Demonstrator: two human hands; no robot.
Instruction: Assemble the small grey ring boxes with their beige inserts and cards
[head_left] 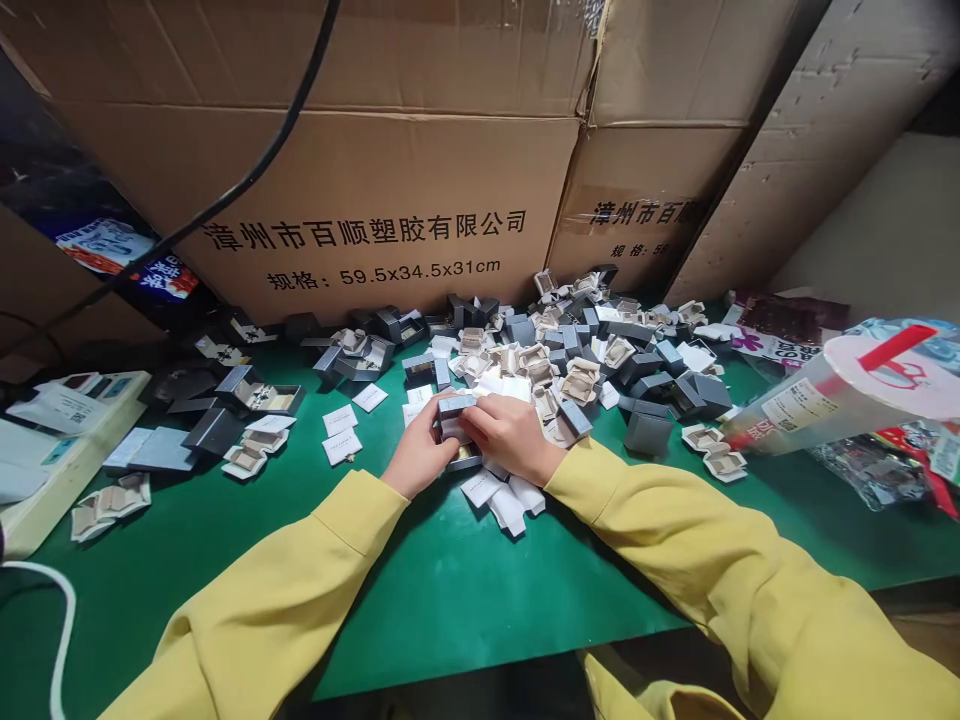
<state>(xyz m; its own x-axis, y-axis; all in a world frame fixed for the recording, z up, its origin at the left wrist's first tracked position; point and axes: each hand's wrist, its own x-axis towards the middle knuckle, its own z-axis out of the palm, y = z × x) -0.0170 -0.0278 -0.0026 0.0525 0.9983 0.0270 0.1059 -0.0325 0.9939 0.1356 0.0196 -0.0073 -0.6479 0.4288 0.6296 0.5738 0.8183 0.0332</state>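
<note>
At the middle of the table, a small grey jewellery box (455, 406) sits between my two hands. My left hand (421, 448) is closed around its left side, thumb toward me. My right hand (517, 437) has its fingers closed on the box's right side. Under my hands lies another dark box, mostly hidden. White folded cards (506, 508) are scattered just below my right hand, and more white cards (342, 432) lie to the left. Behind my hands spreads a pile of grey boxes and beige box inserts (536, 362).
Large cardboard cartons (360, 180) stand along the back, with a black cable (277, 150) hanging in front. A plastic drink cup (847, 390) leans at the right beside snack wrappers (870, 475). Open grey boxes (217, 428) and a cream tray (82, 450) are at the left.
</note>
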